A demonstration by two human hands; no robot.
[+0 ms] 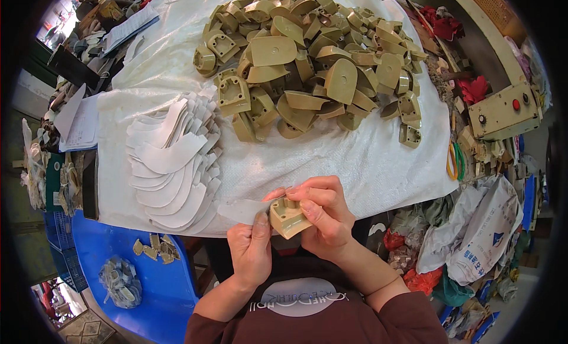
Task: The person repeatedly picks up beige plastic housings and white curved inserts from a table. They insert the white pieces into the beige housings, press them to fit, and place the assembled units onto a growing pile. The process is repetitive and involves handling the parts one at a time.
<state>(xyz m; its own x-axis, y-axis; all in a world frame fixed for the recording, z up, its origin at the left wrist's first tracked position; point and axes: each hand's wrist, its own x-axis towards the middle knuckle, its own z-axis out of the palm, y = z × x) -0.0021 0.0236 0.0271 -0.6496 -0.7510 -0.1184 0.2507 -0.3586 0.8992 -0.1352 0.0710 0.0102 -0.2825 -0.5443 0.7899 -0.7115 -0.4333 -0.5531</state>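
Observation:
Close in front of my body, both hands hold a tan plastic shoe heel [290,221], its hollow side with holes turned up. My left hand [251,244] is closed, thumb pressed at the heel's left edge. A thin pale curved piece [241,210] sticks out leftward from behind the heel, by my left fingers. My right hand [327,218] grips the heel from the right, with thumb and fingers at its rim. How far the pale piece goes round the heel is hidden. Left of my hands lies a fanned stack of white curved pieces [171,160].
A large heap of similar heels [319,60] covers the far table on a white sheet [296,166]. A blue chair [160,291] at lower left bears several small pieces and a plastic bag [120,282]. To the right are a control box [504,111] and white sacks [482,237].

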